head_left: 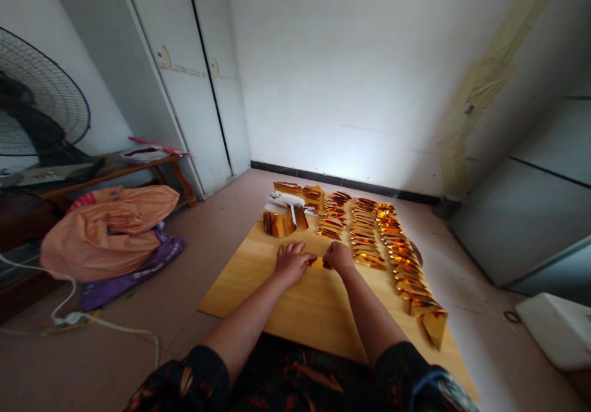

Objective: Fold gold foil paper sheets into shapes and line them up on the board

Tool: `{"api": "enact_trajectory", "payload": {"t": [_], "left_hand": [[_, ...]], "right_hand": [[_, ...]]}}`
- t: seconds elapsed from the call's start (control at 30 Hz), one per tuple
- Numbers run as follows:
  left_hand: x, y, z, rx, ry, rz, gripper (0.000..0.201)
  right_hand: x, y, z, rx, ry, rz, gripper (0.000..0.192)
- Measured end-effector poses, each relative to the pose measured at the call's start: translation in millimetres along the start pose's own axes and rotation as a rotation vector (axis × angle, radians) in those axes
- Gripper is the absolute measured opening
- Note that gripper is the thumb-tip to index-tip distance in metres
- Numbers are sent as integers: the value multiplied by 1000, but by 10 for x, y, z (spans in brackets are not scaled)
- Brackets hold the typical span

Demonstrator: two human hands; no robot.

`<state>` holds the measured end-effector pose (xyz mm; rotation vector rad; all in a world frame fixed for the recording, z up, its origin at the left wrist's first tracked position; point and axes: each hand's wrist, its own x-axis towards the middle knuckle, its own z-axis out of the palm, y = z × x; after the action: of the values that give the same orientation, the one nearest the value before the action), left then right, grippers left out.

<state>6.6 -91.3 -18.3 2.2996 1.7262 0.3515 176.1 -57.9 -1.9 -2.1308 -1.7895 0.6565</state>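
A small piece of gold foil paper (317, 262) lies on the wooden board between my two hands. My left hand (292, 264) rests on the board with its fingers spread, and its thumb touches the left end of the foil. Closed in a pinch, my right hand (338, 257) grips the foil's right end. Just beyond my left hand stands a curved stack of gold foil sheets (279, 222). To the right, folded gold foil pieces stand in rows, the nearest one a long row (401, 258) along the board's right side.
White rolled or wrapped items (286, 199) lie among the foil stacks at the back of the wooden board (258, 282). On the left are a fan (41, 98), an orange cloth bundle (106, 227) and a white cable (124, 332). A white box (554, 326) sits at right.
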Motion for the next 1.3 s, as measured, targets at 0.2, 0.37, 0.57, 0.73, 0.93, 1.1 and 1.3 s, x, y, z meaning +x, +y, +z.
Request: {"api": "enact_trajectory", "payload": {"t": [0.2, 0.37, 0.57, 0.73, 0.93, 1.1, 1.3], "left_hand": [[-13, 20, -15, -10, 15, -16, 35], [-20, 24, -20, -20, 13, -10, 36], [-32, 8, 5, -2, 13, 29, 35], [-53, 27, -12, 0, 39, 43, 29], [-78, 31, -33, 9, 67, 93, 31], [-82, 27, -22, -7, 86, 89, 29], [-83, 22, -25, -141, 259, 43, 48]], "right_hand": [[-65, 125, -68, -16, -15, 21, 14], [-176, 281, -158, -42, -5, -12, 12], [-295, 386, -84, 68, 82, -295, 21], [-304, 366, -26, -7, 42, -447, 25], [-332, 290, -20, -212, 42, -465, 23], [-362, 268, 32, -356, 104, -566, 27], [-406, 182, 68, -439, 139, -601, 24]]}}
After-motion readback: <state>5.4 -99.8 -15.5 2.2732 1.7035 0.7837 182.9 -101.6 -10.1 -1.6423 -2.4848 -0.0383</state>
